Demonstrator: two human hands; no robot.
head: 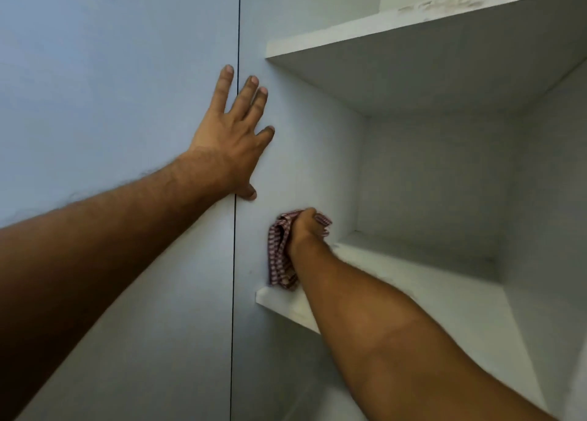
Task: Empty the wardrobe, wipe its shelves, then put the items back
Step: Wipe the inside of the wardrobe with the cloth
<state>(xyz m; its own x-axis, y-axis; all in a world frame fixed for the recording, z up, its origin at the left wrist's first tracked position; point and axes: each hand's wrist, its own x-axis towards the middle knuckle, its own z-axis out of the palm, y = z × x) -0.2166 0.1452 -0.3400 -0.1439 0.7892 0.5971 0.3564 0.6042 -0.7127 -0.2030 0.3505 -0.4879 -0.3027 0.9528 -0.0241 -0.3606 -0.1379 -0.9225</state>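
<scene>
Left hand (233,134), centre-left of frame: flat against the closed wardrobe door (111,87), fingers straight and spread across the vertical door seam (236,173), grasping nothing. Right hand (306,227), centre of frame: clenched around a red-and-white checked cloth (279,258), pressed to the left inner wall of the open compartment. Cloth: hanging from the fist, lower end touching the front left corner of the lower shelf (413,287). Upper shelf (413,33), upper right: worn along its front edge.

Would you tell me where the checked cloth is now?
The checked cloth is in the right hand, against the wardrobe's left inner wall, above the lower shelf.
</scene>
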